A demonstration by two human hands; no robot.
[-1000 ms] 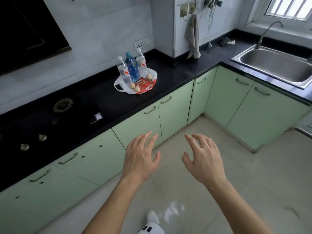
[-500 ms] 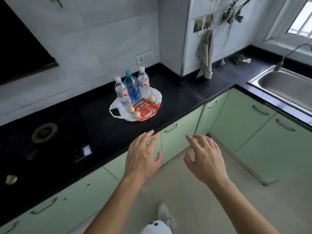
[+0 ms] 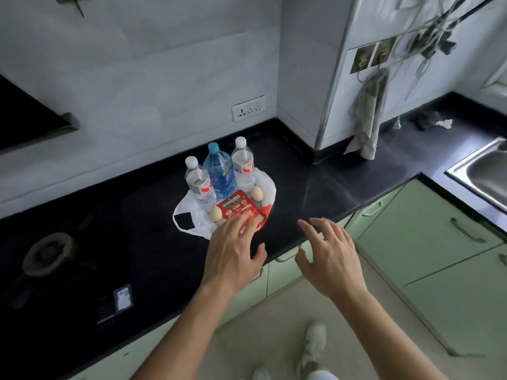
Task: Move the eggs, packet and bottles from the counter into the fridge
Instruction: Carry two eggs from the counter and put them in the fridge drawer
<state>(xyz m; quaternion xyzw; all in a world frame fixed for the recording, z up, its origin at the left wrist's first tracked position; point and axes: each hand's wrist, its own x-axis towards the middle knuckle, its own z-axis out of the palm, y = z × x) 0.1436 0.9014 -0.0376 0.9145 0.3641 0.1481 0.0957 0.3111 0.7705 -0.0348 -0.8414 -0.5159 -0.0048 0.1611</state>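
On the black counter [image 3: 323, 187] lies a white plastic bag [image 3: 189, 212] with the goods on it. Three bottles stand at its back: a clear one [image 3: 199, 185] on the left, a blue one [image 3: 219, 174] in the middle, a clear one [image 3: 242, 168] on the right. A red packet [image 3: 237, 208] lies in front of them. One egg [image 3: 216, 214] sits left of the packet, another egg [image 3: 256, 193] at its right. My left hand [image 3: 233, 250] reaches over the packet's near edge with fingers spread, covering what lies beneath. My right hand [image 3: 329, 256] hovers open over the counter's front edge.
A gas hob [image 3: 49, 253] is set in the counter at the left, with a small card [image 3: 123, 298] near its front. Pale green cabinets [image 3: 428, 242] run below. A steel sink [image 3: 485, 171] is at the far right, and a cloth [image 3: 367, 122] hangs on the wall.
The view has come closer to the counter. Both hands have moved forward; the left one now reaches the red packet, and one egg seen earlier is now hidden beneath it.
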